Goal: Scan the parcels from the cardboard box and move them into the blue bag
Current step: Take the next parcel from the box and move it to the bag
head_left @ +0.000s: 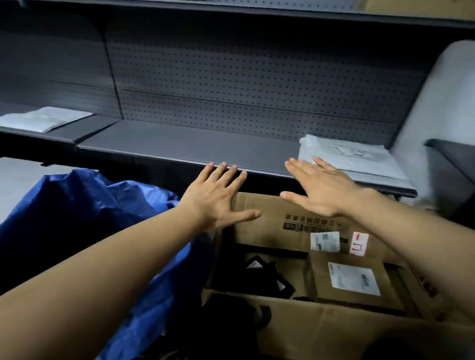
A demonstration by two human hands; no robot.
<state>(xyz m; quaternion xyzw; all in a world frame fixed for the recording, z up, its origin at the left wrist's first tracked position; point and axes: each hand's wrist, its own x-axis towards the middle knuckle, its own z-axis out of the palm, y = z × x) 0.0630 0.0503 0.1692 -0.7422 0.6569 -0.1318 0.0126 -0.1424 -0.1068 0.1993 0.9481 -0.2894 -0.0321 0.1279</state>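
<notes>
Cardboard box (326, 337) open | blue bag (84, 215) left | shelf (195, 143) behind (white mailer (347, 154) atop)

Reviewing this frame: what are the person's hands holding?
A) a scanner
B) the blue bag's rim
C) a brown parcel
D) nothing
D: the left hand and the right hand are both spread with straight fingers, stretched out over the far side of the box, and nothing is in either of them.
</notes>
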